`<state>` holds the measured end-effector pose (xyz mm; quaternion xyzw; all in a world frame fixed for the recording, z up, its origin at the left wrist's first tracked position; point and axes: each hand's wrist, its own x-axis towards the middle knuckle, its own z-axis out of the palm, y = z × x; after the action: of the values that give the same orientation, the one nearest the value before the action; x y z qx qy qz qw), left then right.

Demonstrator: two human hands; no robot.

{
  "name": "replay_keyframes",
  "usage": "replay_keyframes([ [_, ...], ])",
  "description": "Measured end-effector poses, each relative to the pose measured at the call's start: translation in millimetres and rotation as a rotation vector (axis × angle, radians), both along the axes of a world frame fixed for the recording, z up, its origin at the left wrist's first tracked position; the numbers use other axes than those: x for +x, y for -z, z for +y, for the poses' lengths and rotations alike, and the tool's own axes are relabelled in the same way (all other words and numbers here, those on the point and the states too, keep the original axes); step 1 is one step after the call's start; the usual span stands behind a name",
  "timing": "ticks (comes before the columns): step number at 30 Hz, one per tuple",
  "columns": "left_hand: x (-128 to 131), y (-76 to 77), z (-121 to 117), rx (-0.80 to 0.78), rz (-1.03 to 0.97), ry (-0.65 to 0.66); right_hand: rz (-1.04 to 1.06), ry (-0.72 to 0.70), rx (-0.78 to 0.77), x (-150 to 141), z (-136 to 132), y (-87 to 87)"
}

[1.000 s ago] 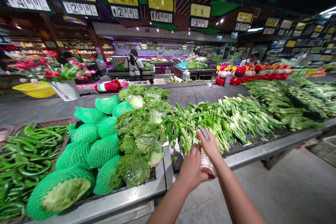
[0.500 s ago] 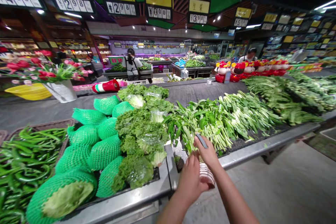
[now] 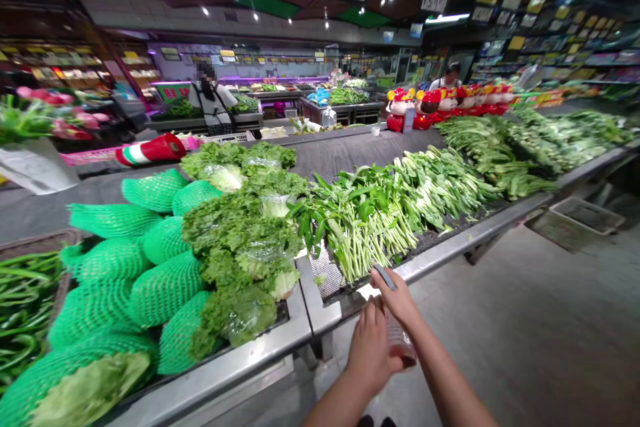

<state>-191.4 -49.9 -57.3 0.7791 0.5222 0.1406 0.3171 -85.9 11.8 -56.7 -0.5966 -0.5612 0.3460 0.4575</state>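
My left hand (image 3: 370,343) is closed around a round, roll-like thing with pale and reddish-brown stripes (image 3: 400,340), partly hidden by the fingers; its kind is unclear. Just above it, my right hand (image 3: 397,297) is closed, with a slim grey strip (image 3: 385,277) along its thumb and forefinger. Both hands are close together in front of the display's metal edge. Beyond them lies a pile of long-stemmed leafy greens (image 3: 370,227). To the left sit curly lettuces (image 3: 245,247), some in clear wrap.
Green net-wrapped vegetables (image 3: 165,287) and green peppers (image 3: 30,287) lie at left. The metal rail (image 3: 450,247) runs across in front. A plastic crate (image 3: 585,220) stands on the floor at right. Two people are behind the display, one of them at left (image 3: 213,100).
The view has swung right and down, so the produce sits further left and more floor shows. Both hands stay together, now over the floor just in front of the rail.
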Motion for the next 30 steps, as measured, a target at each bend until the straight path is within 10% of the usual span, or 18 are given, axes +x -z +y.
replay_keyframes([
  [8, 9.9, 1.6, 1.3, 0.011, 0.012, 0.048, -0.013, 0.06, -0.02, 12.3, -3.4, 1.6],
  [20, -5.0, -58.3, 77.0, 0.352, -0.131, 0.07, 0.041, 0.074, 0.182, 2.3, 67.3, -84.8],
  [30, -12.4, -62.5, 85.6, 0.348, -0.092, 0.146, 0.116, 0.141, 0.208, 0.5, 69.4, -81.0],
])
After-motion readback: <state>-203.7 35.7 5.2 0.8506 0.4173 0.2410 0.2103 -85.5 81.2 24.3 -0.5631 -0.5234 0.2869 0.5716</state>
